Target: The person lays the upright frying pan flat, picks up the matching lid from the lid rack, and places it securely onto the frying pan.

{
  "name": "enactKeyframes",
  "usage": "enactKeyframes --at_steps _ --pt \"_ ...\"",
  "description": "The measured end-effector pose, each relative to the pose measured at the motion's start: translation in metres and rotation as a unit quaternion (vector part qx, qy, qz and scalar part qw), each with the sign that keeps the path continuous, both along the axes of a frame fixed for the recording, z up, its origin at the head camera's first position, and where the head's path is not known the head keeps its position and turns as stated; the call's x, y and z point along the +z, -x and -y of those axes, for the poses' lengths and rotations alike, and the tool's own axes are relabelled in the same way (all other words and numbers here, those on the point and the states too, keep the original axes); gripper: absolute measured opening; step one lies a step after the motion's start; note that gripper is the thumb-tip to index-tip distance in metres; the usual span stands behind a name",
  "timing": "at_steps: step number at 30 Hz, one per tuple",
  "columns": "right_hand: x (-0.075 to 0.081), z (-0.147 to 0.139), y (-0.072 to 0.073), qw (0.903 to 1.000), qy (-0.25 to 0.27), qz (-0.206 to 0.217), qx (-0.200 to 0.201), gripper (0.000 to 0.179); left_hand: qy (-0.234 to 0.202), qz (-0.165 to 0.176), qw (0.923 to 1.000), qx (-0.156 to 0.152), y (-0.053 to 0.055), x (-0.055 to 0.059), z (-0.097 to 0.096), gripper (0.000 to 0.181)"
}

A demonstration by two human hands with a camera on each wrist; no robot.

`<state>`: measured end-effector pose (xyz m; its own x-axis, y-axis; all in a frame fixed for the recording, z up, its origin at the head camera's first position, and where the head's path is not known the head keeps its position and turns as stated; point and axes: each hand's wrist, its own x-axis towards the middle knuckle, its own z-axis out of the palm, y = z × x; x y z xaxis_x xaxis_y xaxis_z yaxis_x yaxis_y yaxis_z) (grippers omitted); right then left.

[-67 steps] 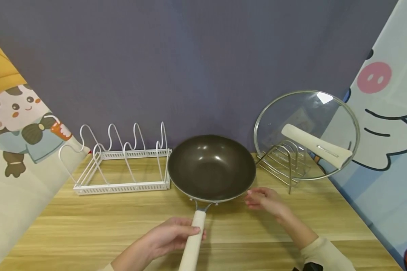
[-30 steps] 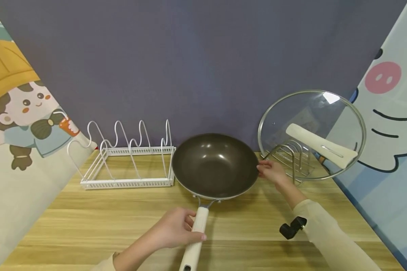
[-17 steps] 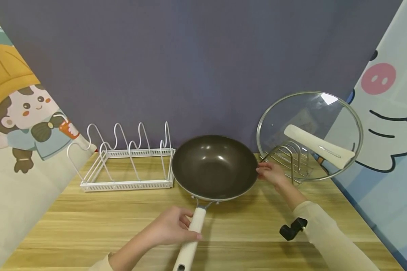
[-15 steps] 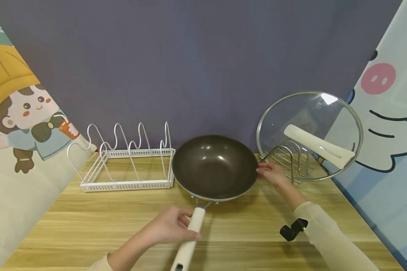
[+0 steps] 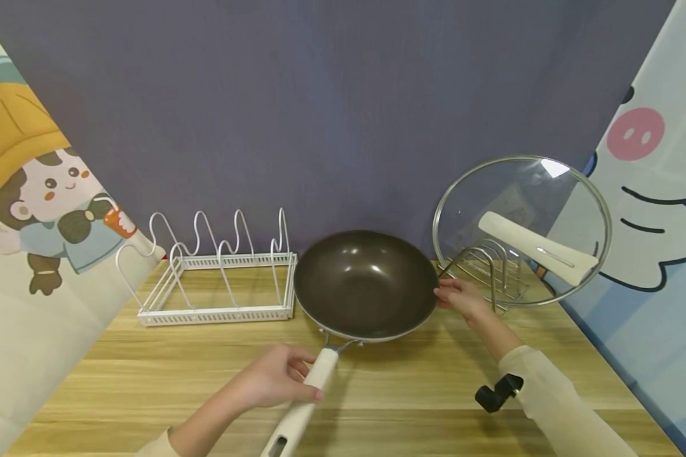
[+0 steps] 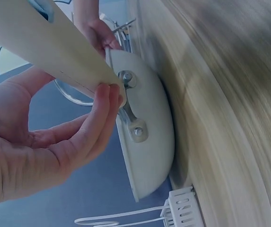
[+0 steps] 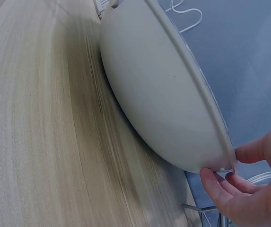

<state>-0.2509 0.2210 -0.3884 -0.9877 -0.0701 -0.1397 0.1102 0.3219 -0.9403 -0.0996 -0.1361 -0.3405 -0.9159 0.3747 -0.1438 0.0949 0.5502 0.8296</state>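
A wok (image 5: 366, 285) with a dark inside and a pale outside sits on the wooden table, its cream handle (image 5: 300, 406) slanting toward the front left. My left hand (image 5: 274, 379) holds that handle between thumb and fingers; the left wrist view shows the fingertips on it near the metal bracket (image 6: 134, 118). My right hand (image 5: 463, 299) pinches the wok's right rim, with the thumb on one side and fingers underneath in the right wrist view.
Left of the wok stands a white wire rack (image 5: 217, 314), close to its side. Right of it, a small metal rack (image 5: 491, 273) holds a glass lid (image 5: 520, 184) upright with a cream grip (image 5: 537, 247). A grey wall (image 5: 343, 114) rises behind.
My right hand has moved up from the wok's front right and taken hold of its right rim. The handle has swung to the left, my left hand moving with it.
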Motion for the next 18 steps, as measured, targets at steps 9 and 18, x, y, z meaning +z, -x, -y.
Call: enactKeyframes --at_steps 9,18 --pt "-0.008 -0.008 0.003 0.9997 0.013 -0.009 0.016 0.065 0.011 -0.010 0.9999 0.004 0.002 0.001 0.004 0.055" --pt "-0.009 -0.007 0.005 0.9996 0.027 -0.004 0.007 0.061 0.029 -0.017 0.9993 -0.019 0.005 0.006 0.002 0.054"
